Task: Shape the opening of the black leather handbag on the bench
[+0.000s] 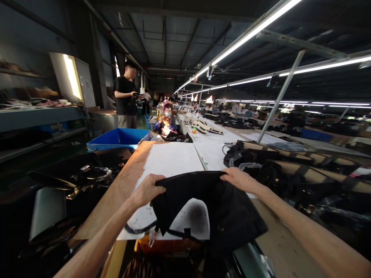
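- White paper (174,158) stretches flat along the worktable (120,187), giving room ahead.
- Black bag (234,216) hangs tilted over the near end, between the hands.
- Left hand (149,188): thumb and fingers clamped on its upper left corner.
- Right hand (237,178): fingertips closed on its top edge.
- Dark bags (304,189) crowd the right; a blue bin (111,146) stands past the left edge.
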Action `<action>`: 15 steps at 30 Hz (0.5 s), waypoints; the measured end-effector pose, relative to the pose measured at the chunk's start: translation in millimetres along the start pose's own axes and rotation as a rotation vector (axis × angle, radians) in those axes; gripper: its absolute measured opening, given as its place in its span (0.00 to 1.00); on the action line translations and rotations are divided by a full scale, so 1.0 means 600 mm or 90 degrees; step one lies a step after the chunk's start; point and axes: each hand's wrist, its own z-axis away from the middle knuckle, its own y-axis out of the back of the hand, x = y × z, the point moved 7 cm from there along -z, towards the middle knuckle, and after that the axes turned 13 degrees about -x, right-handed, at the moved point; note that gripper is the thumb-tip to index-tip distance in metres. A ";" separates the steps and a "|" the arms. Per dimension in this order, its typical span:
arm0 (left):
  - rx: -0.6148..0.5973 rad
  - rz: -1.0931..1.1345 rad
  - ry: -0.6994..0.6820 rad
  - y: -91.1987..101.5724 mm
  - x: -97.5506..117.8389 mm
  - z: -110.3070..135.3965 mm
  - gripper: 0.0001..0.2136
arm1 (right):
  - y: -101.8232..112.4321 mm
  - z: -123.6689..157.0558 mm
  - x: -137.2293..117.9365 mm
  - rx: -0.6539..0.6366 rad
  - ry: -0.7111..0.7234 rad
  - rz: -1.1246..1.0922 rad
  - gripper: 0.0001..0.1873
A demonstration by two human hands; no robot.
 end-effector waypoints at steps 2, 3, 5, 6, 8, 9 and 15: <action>-0.026 0.021 -0.014 0.016 -0.003 -0.019 0.10 | -0.004 0.003 0.011 0.018 -0.002 0.002 0.11; -0.038 0.027 -0.016 0.018 -0.005 -0.027 0.10 | -0.007 0.003 0.014 0.031 -0.005 0.006 0.12; -0.053 0.042 -0.017 0.017 -0.010 -0.039 0.10 | -0.011 0.001 0.016 0.052 -0.017 0.011 0.13; -0.055 0.051 -0.019 0.015 -0.013 -0.043 0.10 | -0.015 -0.001 0.015 0.051 -0.026 0.012 0.14; -0.057 0.073 -0.025 0.011 -0.020 -0.047 0.11 | -0.021 -0.007 0.013 0.039 -0.052 0.029 0.14; -0.058 0.085 -0.028 0.010 -0.023 -0.049 0.11 | -0.021 -0.010 0.009 0.042 -0.066 0.053 0.14; -0.064 0.121 -0.026 0.002 -0.036 -0.063 0.13 | -0.001 -0.018 -0.040 0.190 -0.069 0.277 0.27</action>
